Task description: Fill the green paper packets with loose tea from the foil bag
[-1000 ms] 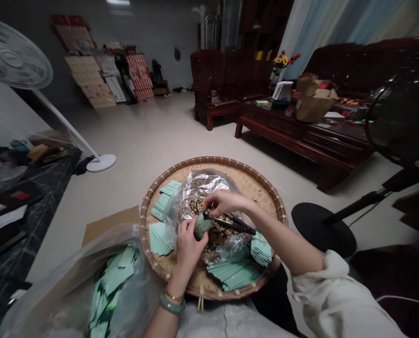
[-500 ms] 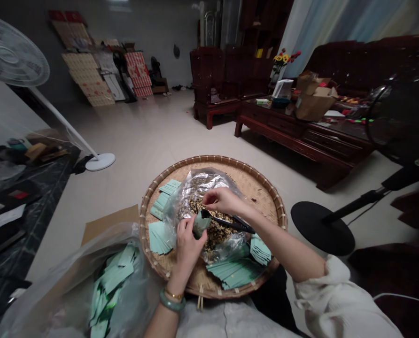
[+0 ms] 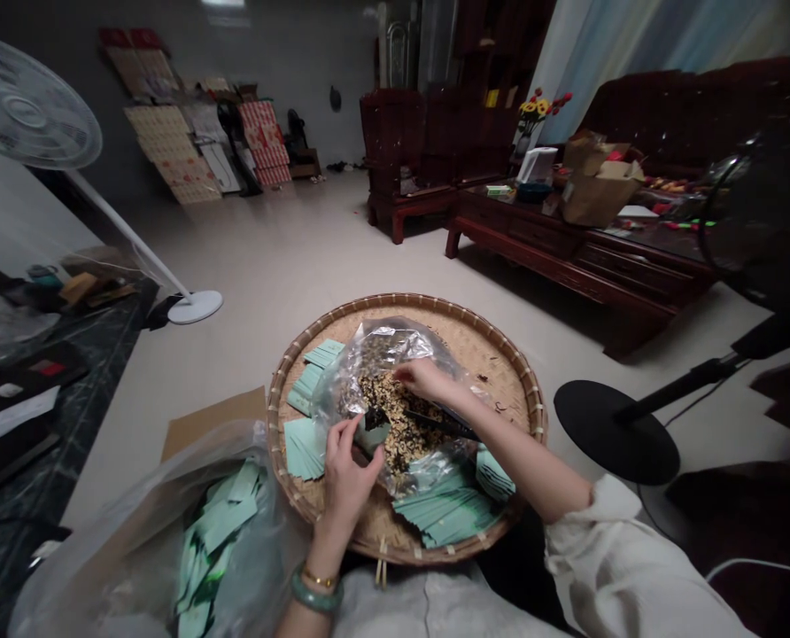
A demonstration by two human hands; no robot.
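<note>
My left hand (image 3: 350, 468) grips a small pale-green packet (image 3: 374, 436) between thumb and fingers. Dark pieces show at the packet's upper end. Over the heap of tan and dark loose bits (image 3: 403, 436), my right hand (image 3: 427, 381) is closed with its fingertips bent down; what they hold, if anything, is hidden. The heap lies in an opened clear plastic bag (image 3: 395, 332) on a round woven bamboo tray (image 3: 501, 354). A black long-handled tool (image 3: 438, 424) rests across the heap under my right forearm, its kind unclear.
Flat green packets (image 3: 445, 509) fan out at the tray's near side, with smaller stacks (image 3: 304, 447) at its left. A large clear bag (image 3: 122, 549) of green packets (image 3: 219, 523) stands left. Fans (image 3: 196, 307) flank the tray; a wooden table (image 3: 554, 235) is beyond.
The packet in my left hand has tipped and dropped lower toward the heap. My right hand has drawn away from the packet's mouth, slightly to the right.
</note>
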